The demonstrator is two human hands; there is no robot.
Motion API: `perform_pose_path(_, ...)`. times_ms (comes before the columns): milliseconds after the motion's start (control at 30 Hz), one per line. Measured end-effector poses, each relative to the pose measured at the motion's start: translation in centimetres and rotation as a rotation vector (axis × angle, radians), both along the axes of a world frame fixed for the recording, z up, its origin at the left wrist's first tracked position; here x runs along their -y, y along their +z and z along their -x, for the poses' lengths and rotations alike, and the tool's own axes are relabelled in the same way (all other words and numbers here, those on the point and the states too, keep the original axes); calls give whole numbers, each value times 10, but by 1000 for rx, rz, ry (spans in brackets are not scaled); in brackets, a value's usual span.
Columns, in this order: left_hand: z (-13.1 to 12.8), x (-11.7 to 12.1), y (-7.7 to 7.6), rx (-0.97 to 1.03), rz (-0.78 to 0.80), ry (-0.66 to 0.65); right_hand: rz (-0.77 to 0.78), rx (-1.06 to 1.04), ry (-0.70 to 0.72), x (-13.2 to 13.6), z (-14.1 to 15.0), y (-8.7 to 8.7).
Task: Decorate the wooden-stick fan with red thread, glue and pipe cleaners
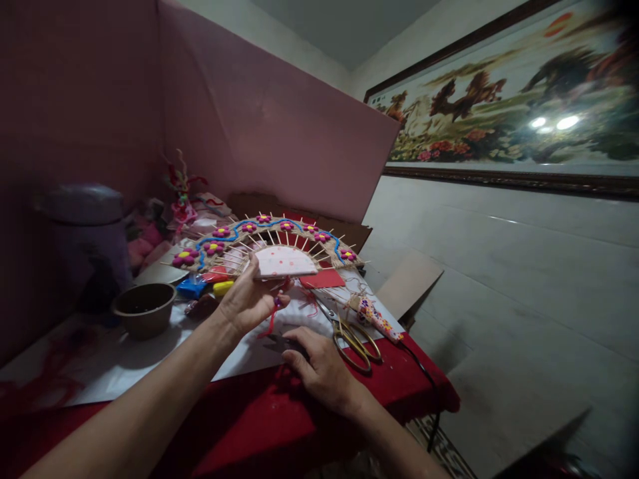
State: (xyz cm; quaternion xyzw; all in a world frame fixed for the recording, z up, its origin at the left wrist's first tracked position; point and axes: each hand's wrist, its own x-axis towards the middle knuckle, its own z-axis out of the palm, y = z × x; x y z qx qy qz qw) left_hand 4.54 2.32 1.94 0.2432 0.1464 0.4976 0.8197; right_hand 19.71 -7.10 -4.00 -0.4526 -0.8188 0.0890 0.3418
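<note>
Fan: I am seeing it spread above the desk, between the bowl and the scissors, arched rim upward.
Feel: I am guessing it light, stiff along the sticks, and fragile where their tips are jutting past the rim; the flowers are looking soft enough to dent or come off.
Hold: I am favouring the pale panel at the base, which is seeming flat and unlikely to slip; I am ruling out the rim.
Left grip: It is clamping the panel's lower left corner, thumb lying on the face.
Cord: It is hanging below the left fingers; where it is tied, I am not able to tell.
Right grip: It is clamping a dark tool, tip pointing toward the cord; whether they are touching, I am not able to tell.
Scissors: They are lying just right of the tool, with the floral cone resting beyond them.
Bowl: It is standing near the left forearm, so I am minding that elbow.
Edge: Red cloth is draping over the desk's near side, and a cable is running off its right corner.
Room: I am judging upward and toward me easiest; the pink board is standing behind, threatening the stick tips.
</note>
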Motion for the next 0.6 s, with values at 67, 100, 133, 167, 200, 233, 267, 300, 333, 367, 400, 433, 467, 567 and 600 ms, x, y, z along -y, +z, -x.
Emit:
perform_pose_path(67, 1, 0, 0, 5, -6, 2, 22, 25, -35, 2, -2, -1)
perform_pose_path(100, 1, -1, 0, 8, -9, 6, 33, 37, -53, 3, -3, -2)
perform_pose_path(133, 1, -1, 0, 10, -11, 10, 44, 48, -71, 5, -4, -4)
perform_pose_path(167, 1, -1, 0, 11, -11, 13, 54, 58, -89, 6, -4, -5)
perform_pose_path(200, 1, -1, 0, 11, -9, 16, 64, 68, -107, 8, -5, -6)
perform_pose_path(233, 1, -1, 0, 10, -6, 19, 75, 77, -123, 10, -5, -8)
perform_pose_path(267, 1, -1, 0, 11, -4, 19, 84, 86, -138, 11, -5, -9)
perform_pose_path(300, 1, -2, 0, 13, -2, 18, 92, 92, -150, 13, -5, -10)
perform_pose_path(333, 1, -2, 0, 14, -1, 16, 97, 97, -159, 14, -5, -11)
perform_pose_path(367, 2, -2, -1, 16, 1, 13, 101, 101, -165, 16, -4, -13)
perform_pose_path(400, 2, -3, -1, 18, 2, 8, 104, 104, -168, 17, -4, -14)
perform_pose_path(433, 2, -3, -1, 22, 2, 4, 105, 106, -169, 17, -4, -15)
perform_pose_path(467, 2, -3, -1, 29, 3, 0, 105, 106, -165, 18, -4, -16)
perform_pose_path(567, 4, -3, 0, 39, 20, -10, 96, 100, -148, 18, -3, -19)
perform_pose_path(600, 4, -3, 0, 40, 26, -14, 88, 94, -146, 18, -3, -20)
